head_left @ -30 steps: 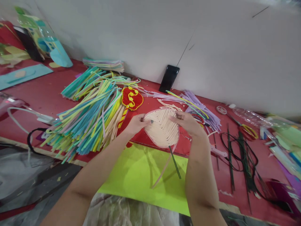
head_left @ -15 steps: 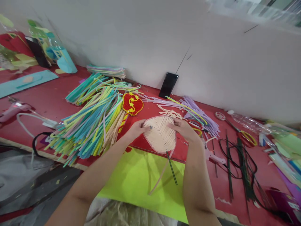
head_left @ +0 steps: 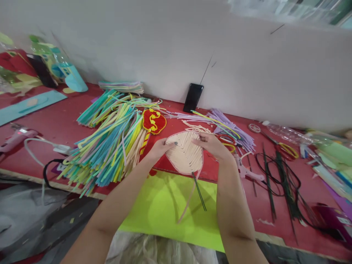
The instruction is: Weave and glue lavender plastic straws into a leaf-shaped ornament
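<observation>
Between my two hands is a cream fan-shaped piece [head_left: 184,156] made of pipe cleaners laid in slanting rows, with a pink edge. My left hand [head_left: 162,147] pinches its left side, thumb on the front face. On the opposite edge my right hand [head_left: 208,143] grips the upper right side, fingers partly behind it. Dark green wire stems [head_left: 199,192] and a loose pink pipe cleaner [head_left: 188,203] hang from the bottom of the piece, over a lime-green sheet [head_left: 154,209]. A finished red fan with yellow trim [head_left: 154,122] lies left of my left hand.
Heaped pipe cleaners [head_left: 107,146] cover the left side. A phone [head_left: 193,97] leans on the wall. To the right lie purple pipe cleaners [head_left: 233,128], a pink glue gun [head_left: 249,172], scissors [head_left: 287,150], and green wires [head_left: 286,187]. Another glue gun [head_left: 16,139] sits far left.
The fan-shaped piece has shifted slightly up and left in the picture with both hands still gripping it. The whole view has turned a little.
</observation>
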The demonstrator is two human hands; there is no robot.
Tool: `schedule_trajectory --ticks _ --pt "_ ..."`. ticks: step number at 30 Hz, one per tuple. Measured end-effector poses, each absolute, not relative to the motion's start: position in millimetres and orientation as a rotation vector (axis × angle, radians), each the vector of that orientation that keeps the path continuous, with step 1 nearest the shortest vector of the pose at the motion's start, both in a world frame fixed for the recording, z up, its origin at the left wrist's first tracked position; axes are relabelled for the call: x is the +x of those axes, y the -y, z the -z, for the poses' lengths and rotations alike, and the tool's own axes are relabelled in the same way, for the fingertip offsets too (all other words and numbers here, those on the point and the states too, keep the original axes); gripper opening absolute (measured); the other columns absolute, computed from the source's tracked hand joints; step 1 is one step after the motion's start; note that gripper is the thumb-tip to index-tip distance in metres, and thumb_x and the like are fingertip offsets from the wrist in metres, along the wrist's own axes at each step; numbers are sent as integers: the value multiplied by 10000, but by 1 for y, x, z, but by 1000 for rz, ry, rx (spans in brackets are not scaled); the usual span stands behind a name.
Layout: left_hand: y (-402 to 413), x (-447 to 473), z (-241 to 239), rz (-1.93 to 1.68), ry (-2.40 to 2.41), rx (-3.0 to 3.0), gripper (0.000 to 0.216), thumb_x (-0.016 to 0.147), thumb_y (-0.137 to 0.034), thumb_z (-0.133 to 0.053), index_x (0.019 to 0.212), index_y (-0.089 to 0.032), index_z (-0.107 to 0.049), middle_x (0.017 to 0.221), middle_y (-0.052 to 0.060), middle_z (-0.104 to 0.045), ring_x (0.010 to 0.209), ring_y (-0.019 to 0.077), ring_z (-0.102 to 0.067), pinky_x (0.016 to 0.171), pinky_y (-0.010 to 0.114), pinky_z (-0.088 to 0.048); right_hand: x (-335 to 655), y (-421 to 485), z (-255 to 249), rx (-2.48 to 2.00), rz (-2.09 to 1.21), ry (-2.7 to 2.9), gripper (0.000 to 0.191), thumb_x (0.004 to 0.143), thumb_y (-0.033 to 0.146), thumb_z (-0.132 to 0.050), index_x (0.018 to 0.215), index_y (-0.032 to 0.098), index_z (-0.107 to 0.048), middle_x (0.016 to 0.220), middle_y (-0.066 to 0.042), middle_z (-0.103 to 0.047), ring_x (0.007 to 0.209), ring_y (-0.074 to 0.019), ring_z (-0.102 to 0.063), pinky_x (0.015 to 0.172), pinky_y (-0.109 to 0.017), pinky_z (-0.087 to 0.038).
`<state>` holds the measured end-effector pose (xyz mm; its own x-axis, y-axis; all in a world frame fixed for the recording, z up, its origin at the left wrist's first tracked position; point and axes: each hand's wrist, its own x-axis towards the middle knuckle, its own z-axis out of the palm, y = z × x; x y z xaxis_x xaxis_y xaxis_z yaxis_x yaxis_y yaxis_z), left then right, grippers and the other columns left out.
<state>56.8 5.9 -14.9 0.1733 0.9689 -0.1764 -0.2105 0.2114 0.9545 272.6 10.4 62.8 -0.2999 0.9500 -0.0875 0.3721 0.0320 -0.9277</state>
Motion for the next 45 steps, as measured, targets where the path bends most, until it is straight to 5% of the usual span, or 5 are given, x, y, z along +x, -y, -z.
schedule_trajectory --ticks 15,24,29,45 --pt "-1 64 8 -1156 -969 825 482 544 -365 -823 934 -134 -659 928 65 -708 810 165 -638 815 323 -488 268 -7 -69 -1332 -1210 1681 387 642 534 -707 645 201 -511 632 36 -485 617 -115 -442 592 -265 -359" --pt "-4 55 8 -1046 -1161 1149 380 613 -300 -767 929 -112 -668 931 83 -712 817 191 -637 745 303 -483 261 27 -4 -1399 -1277 1250 390 665 542 -696 813 190 -614 746 -2 -619 688 -158 -544 659 -303 -441" --pt "-8 61 23 -1056 -1151 1209 319 692 -334 -698 918 -110 -669 919 80 -715 842 207 -638 767 313 -476 263 37 31 -1397 -1035 1062 387 656 546 -707 743 184 -602 722 1 -616 690 -156 -526 648 -284 -418" --pt "-12 72 49 -1095 -965 1071 480 561 -331 -816 963 -110 -675 978 91 -725 858 209 -657 858 381 -505 263 31 57 -1199 -1117 937 362 620 477 -756 824 198 -650 776 9 -684 732 -164 -598 739 -301 -476"
